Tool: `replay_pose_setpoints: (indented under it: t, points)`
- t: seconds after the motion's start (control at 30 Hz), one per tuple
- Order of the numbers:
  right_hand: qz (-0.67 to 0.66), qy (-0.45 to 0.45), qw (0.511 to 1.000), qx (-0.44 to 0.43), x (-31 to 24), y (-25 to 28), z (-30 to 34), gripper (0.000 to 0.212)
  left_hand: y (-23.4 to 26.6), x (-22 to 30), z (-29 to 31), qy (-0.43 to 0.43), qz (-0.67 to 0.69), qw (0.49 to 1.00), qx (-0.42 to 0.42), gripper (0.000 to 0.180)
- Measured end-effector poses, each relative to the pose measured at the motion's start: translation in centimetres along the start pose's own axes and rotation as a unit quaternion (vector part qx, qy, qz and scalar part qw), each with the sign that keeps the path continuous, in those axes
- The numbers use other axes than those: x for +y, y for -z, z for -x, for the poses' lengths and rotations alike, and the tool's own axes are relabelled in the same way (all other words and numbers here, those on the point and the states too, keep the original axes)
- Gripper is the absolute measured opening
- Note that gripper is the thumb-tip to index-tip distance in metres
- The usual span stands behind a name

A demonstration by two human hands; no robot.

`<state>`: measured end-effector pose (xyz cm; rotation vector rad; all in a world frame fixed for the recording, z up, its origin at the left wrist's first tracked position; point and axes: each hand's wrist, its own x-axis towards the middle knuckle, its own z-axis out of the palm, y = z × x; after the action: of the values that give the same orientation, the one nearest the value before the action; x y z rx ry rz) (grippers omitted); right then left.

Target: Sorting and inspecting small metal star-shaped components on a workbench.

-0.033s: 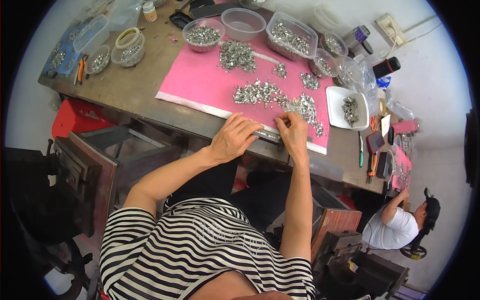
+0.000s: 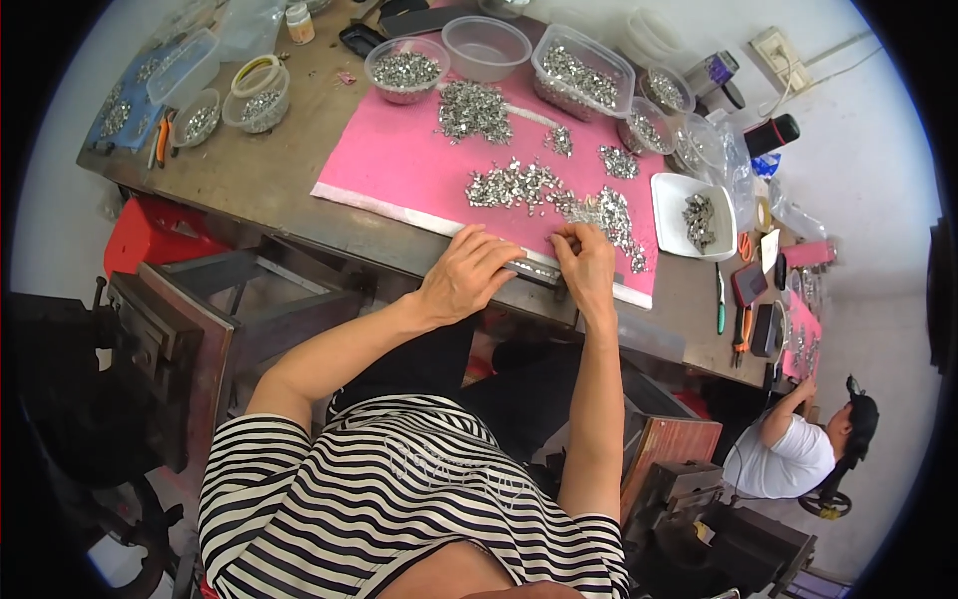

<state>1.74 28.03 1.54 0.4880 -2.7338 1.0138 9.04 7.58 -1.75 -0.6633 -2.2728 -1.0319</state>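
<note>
At the front edge of the bench, my left hand (image 2: 467, 274) is closed with its fingertips at the left end of a narrow dark strip (image 2: 539, 274). A row of tiny silver pieces shows along that strip. My right hand (image 2: 587, 266) hovers by the strip's other end, thumb and fingers pinched; whatever is between them is too small to make out. Just beyond both hands, loose heaps of small silver metal pieces (image 2: 511, 187) lie on a pink mat (image 2: 389, 165). Another heap (image 2: 611, 215) of them is right behind my right hand.
A white tray (image 2: 667, 205) with metal pieces stands right of the mat. Clear tubs (image 2: 486, 48) line the back, several filled with pieces. Orange-handled pliers (image 2: 742, 329) and a green-tipped tool (image 2: 719, 299) lie at right. A person in a white shirt (image 2: 783, 454) sits farther right.
My right fingers have shifted very slightly by the strip. Otherwise both hands and the heaps are as before.
</note>
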Motion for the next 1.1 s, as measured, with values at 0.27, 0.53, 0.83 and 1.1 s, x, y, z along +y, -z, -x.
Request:
replay_pose_setpoints:
  t: [0.27, 0.53, 0.83, 1.1]
  points:
    - [0.106, 0.100, 0.988, -0.043, -1.3, 0.4, -0.4, 0.008, 0.1, 0.1, 0.2, 0.012, 0.017, 1.000, 0.004, 0.033]
    - [-0.010, 0.034, 0.999, -0.039, -1.6, 1.0, 1.2, 0.010, 0.1, 0.1, 0.2, 0.011, 0.017, 1.000, 0.010, 0.033]
    - [-0.093, 0.062, 0.993, 0.047, -3.2, -1.0, 5.4, 0.009, -0.1, 0.1, 0.1, 0.007, 0.015, 1.000, 0.015, 0.035]
    - [0.041, 0.160, 0.984, 0.068, -3.5, -0.2, 5.5, 0.011, -0.2, -0.2, 0.4, 0.009, 0.011, 1.000, 0.014, 0.035]
